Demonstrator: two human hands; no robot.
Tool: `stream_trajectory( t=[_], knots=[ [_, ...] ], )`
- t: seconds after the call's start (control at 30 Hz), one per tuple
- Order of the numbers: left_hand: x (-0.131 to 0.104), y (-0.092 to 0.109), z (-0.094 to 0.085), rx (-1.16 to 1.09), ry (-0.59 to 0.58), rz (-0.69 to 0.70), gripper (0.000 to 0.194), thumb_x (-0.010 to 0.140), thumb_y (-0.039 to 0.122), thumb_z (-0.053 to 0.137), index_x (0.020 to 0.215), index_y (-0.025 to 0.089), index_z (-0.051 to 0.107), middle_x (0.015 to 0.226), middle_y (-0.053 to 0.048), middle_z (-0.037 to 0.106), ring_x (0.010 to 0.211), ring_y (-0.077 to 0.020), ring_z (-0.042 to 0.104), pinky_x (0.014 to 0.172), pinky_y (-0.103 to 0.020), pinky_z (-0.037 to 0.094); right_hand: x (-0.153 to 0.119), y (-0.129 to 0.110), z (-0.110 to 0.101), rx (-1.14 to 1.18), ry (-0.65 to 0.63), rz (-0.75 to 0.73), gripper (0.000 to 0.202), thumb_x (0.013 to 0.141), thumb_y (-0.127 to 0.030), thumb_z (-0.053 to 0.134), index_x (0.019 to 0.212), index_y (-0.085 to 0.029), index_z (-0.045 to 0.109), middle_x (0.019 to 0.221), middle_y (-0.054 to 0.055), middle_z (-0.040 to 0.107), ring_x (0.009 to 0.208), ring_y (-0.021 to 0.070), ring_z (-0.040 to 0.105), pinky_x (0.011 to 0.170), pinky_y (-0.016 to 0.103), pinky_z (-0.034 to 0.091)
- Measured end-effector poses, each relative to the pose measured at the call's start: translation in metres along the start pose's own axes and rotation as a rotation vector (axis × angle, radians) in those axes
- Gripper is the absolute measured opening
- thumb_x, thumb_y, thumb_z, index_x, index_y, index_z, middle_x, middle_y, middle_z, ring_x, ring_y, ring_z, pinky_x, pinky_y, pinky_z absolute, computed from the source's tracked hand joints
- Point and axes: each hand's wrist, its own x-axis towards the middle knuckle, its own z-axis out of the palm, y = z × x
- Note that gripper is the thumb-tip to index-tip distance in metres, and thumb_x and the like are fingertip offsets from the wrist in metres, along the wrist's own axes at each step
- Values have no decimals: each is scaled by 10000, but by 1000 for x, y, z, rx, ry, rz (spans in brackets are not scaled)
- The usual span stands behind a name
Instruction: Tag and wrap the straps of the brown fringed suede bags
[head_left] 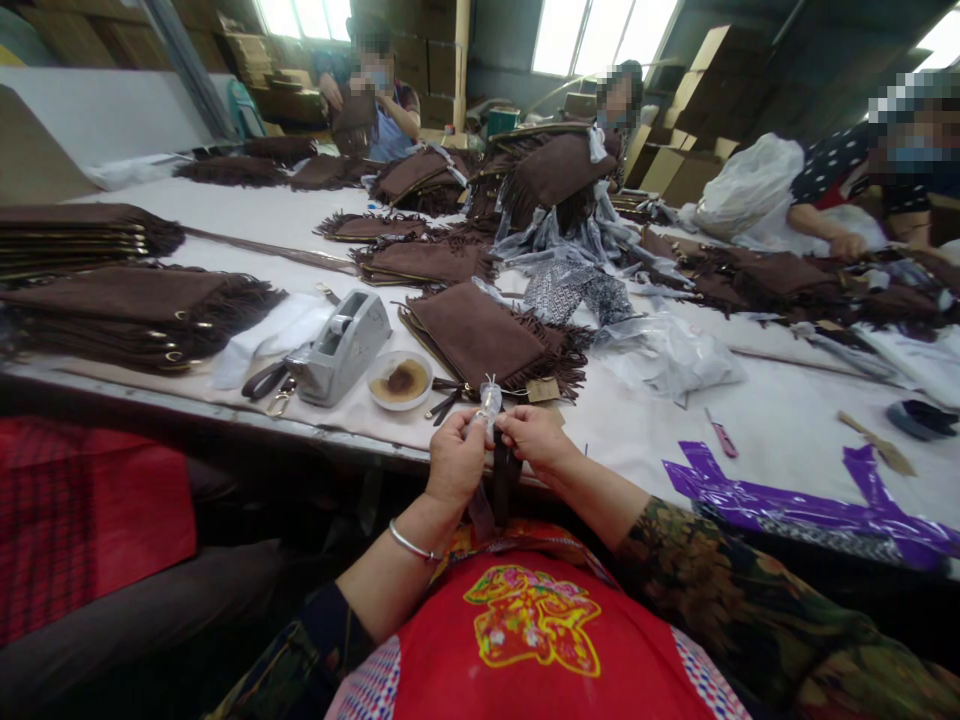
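At the table's near edge, both my hands are closed on a dark brown strap (507, 480) that hangs down towards my lap. My left hand (456, 458) pinches the clear plastic wrap (490, 402) bunched at the strap's upper end. Just beside it, my right hand (536, 436) grips the strap between thumb and fingers. Hardware under the plastic is too small to make out. Directly beyond my hands lies a brown fringed bag (480, 335) with a zip edge and a paper tag (543, 389).
Left of the bag stand a white dish (400, 381) with brown residue and a grey tape dispenser (341, 345). Stacked fringed bags (120, 305) lie far left. Crumpled plastic (664, 355), a pink cutter (721, 436) and purple tape (795, 500) lie right. Co-workers sit across the table.
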Motion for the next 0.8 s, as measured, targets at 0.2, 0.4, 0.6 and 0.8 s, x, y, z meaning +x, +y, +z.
stream_trajectory(
  t=[0.2, 0.4, 0.6, 0.8],
  knots=[
    [1, -2, 3, -223, -30, -103, 381, 791, 470, 651, 1000, 152, 644, 592, 38, 584, 406, -51, 398, 407, -174, 289, 3, -1, 1, 34, -61, 39, 200, 745, -355, 640, 710, -165, 587, 392, -60, 485, 334, 65, 319, 362, 205, 183],
    [-2, 6, 1, -313, -55, -258, 342, 762, 473, 681, 838, 151, 593, 585, 33, 575, 377, -38, 376, 373, -174, 260, 5, 3, 6, 250, -136, 100, 277, 694, -409, 695, 731, -171, 558, 376, -75, 470, 309, 49, 276, 346, 197, 142],
    [-3, 14, -5, -344, -145, -377, 329, 738, 441, 704, 745, 160, 532, 583, 42, 530, 383, -40, 387, 362, -176, 275, 6, 7, 5, 185, -99, -38, 324, 676, -457, 714, 734, -176, 563, 412, -77, 465, 341, 56, 328, 361, 200, 170],
    [-7, 18, -2, -527, -153, -397, 336, 718, 405, 734, 761, 160, 509, 598, 60, 493, 415, -19, 352, 389, -149, 266, 4, 2, 3, 78, -82, -89, 290, 700, -440, 676, 701, -168, 575, 460, -58, 490, 406, 69, 369, 412, 207, 246]
  ],
)
